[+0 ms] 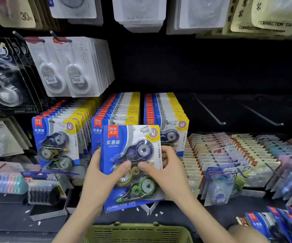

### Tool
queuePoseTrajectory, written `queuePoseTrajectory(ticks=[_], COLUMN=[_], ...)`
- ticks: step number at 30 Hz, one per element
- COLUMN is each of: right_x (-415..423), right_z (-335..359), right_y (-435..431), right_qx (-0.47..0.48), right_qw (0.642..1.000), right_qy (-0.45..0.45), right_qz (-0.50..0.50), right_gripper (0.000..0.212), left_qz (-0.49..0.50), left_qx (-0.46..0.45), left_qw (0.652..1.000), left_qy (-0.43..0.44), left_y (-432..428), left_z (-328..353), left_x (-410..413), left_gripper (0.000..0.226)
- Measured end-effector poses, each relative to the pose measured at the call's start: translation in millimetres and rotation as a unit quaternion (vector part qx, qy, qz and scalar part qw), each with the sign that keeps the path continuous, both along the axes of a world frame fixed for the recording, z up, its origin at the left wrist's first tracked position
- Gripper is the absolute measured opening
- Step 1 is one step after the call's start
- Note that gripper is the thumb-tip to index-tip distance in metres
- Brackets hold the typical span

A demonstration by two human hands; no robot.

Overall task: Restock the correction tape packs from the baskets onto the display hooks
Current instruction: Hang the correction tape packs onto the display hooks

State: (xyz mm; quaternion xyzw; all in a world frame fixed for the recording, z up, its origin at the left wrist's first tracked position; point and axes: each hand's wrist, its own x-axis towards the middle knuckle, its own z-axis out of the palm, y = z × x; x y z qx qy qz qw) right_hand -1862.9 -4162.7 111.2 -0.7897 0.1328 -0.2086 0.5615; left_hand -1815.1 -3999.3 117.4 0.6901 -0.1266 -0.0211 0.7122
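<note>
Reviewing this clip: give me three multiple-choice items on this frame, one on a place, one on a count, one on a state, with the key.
1. Where is the green basket?
A. On an upper hook
B. At the bottom edge, below the hands
C. Far left on the shelf

2. How many correction tapes show in the held blue pack?
A. One
B. Three
C. Five

3. How is the held pack supported?
A. Lying in the basket
B. Hanging free on a hook
C. Held by both hands

Key: 1 B, its rim shows at the bottom of the frame; 2 B, one purple, one yellow and one green dispenser sit under the blister; 3 C, the left hand and right hand each have a grip on it, thumbs on the front.
</note>
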Motion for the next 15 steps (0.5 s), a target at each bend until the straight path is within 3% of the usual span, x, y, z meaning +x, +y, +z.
queuePoseTrajectory(ticks=[3,7,12,15], right_x=[0,1,-8,-14], right_z=[-4,-10,-10,-4], right_y=[-2,-11,-23,-41], right_qx=[0.067,0.200,0.212,0.166], right_qw=[0.998,0.980,0.976,0.981], right_qy=[0.004,-0.006,-0.053,-0.086], right_qz=[-0.004,0.007,-0.011,-0.057], right_gripper=[0.064,0.049,0.041,0.040], left_qz=[0.003,-0.003,0.019,0.065], left_qx=[-0.010,-0.019,0.020,0.014], left_qw=[1.000,0.999,1.000,0.998], left_qy=[0.014,0.032,0.009,-0.008], left_y=[2,16,24,31], left_z=[-2,-6,-11,-10], left_x=[0,6,11,20], left_gripper=[0.057,0.051,0.047,0.043])
